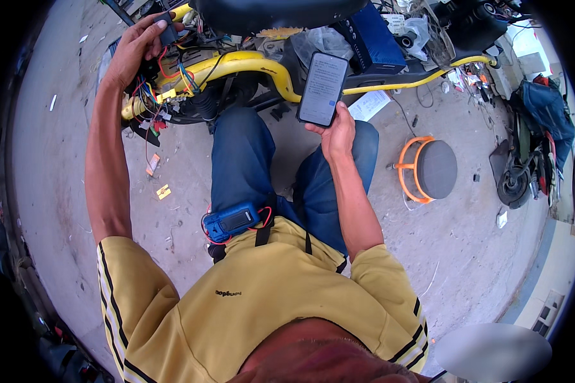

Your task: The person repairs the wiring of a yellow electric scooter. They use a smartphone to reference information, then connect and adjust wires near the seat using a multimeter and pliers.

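Note:
At the upper left my left hand [140, 45] is closed around a small dark rectangular part [167, 32] above a tangle of coloured wires [172, 78] on the bent yellow frame [278, 80] of a scooter. My right hand [335, 133] grips a smartphone [324, 83] with a lit screen of text, held upright above my knees. Behind the phone are a crumpled plastic bag [305, 43] and a dark blue box [370, 38]. A blue meter-like device [230, 220] with red leads rests at my waist.
A round stool [436, 166] with orange legs stands to my right. Farther right are a folded scooter [514, 185] and dark teal bags [543, 118] near a wall. A white paper [370, 104] lies below the frame, and small litter is scattered on the concrete floor [166, 249].

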Motion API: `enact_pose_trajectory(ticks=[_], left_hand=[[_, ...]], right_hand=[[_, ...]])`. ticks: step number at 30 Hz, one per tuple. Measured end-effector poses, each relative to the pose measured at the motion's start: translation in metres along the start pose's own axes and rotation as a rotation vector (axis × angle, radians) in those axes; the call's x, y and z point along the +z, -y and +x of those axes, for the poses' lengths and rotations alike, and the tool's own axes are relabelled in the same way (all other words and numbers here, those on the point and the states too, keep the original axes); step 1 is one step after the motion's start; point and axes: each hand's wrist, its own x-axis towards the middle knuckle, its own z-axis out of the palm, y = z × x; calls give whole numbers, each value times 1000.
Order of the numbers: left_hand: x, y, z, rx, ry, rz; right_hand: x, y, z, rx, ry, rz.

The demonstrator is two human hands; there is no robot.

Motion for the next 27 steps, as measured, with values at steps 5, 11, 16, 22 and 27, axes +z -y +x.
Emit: enact_pose_trajectory(ticks=[5,11,16,22,27], left_hand=[[1,0,1,6,19,-6],[9,-11,1,-29,45,-23],[7,-13,-5,-42,22,-6],[6,-9,-5,-26,37,-9],[7,-6,-5,18,15,38]], right_hand=[[-8,19,77,-26,-65,-73],[-15,14,135,26,-128,-178],[-9,1,154,96,-175,-257],[-5,7,149,97,-214,-288],[-4,6,138,48,-260,-247]])
